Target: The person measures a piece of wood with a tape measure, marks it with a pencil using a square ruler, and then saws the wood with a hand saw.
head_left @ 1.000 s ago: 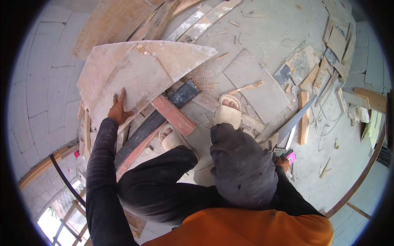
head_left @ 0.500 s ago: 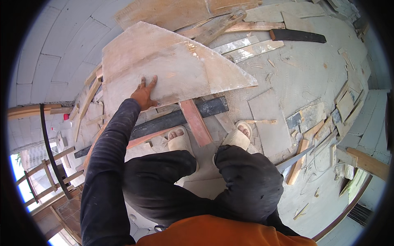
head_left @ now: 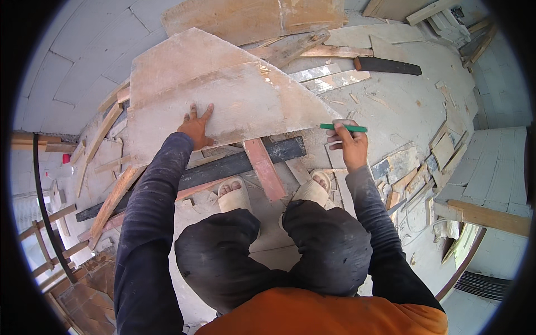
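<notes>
A large pale, dusty angled board lies across wood pieces in front of me. My left hand rests on it near the near edge, open with fingers spread. My right hand is closed on a flat green pencil, held horizontally by the board's narrow right end, its left end over or beside the edge; I cannot tell if it touches. Beneath the board's near edge, a pink plank points toward me, lying over a dark plank.
My sandalled feet stand just short of the planks. Offcuts clutter the floor at the right, with a long timber beyond. More boards lie behind. A block wall is at left, near a black curved bar.
My right hand has risen from low beside my right knee, where it was near a pink item, to the board's right end with the green pencil. My view has swung round; my left hand stays on the board.
</notes>
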A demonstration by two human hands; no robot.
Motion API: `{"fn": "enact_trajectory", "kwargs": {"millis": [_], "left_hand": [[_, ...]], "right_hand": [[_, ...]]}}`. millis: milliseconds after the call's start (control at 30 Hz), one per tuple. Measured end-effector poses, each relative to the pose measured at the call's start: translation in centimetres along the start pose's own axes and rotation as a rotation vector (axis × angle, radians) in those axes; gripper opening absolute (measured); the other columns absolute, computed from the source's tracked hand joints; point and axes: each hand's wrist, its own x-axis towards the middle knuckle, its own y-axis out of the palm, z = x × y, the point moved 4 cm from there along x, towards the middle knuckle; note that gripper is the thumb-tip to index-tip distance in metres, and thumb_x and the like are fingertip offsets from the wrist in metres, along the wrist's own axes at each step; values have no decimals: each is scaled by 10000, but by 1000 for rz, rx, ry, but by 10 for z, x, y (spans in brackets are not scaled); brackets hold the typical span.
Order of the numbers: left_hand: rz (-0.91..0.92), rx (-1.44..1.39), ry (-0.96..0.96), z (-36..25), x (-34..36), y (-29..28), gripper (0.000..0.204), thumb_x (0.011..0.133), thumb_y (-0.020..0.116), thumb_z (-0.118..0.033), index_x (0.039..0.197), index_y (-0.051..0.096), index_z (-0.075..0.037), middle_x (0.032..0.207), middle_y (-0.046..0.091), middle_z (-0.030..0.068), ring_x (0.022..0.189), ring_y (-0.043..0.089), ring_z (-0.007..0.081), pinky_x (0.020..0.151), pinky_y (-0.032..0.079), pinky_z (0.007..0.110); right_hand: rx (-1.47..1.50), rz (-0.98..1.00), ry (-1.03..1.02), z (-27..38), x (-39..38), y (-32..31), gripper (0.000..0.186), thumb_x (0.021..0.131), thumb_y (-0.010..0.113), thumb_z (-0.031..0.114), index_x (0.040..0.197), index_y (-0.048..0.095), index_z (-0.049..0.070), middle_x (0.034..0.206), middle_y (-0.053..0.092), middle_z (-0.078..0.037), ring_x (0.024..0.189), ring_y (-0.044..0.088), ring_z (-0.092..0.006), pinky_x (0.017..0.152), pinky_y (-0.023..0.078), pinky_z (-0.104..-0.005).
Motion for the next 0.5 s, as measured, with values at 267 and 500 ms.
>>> {"fn": "enact_trajectory", "kwargs": {"millis": [267, 500], "left_hand": [[-23, -35, 8, -6, 0, -2, 1285, 767, 923, -353, 1698, 38, -342, 1702, 35, 360, 1521, 226, 594, 1259, 322, 514], [-46, -33, 9, 1, -4, 7, 1256, 790, 907, -374, 1697, 38, -347, 1706, 61, 348, 1521, 238, 590, 1256, 332, 513]], "right_hand": [[-525, -84, -285, 17, 85, 92, 278, 883, 732, 330, 1040, 771, 104, 877, 758, -158, 822, 736, -318, 789, 567, -407], [-814, -42, -400, 9, 86, 121, 292, 897, 713, 380, 1055, 775, 142, 882, 760, -193, 851, 735, -404, 784, 573, -466]]}}
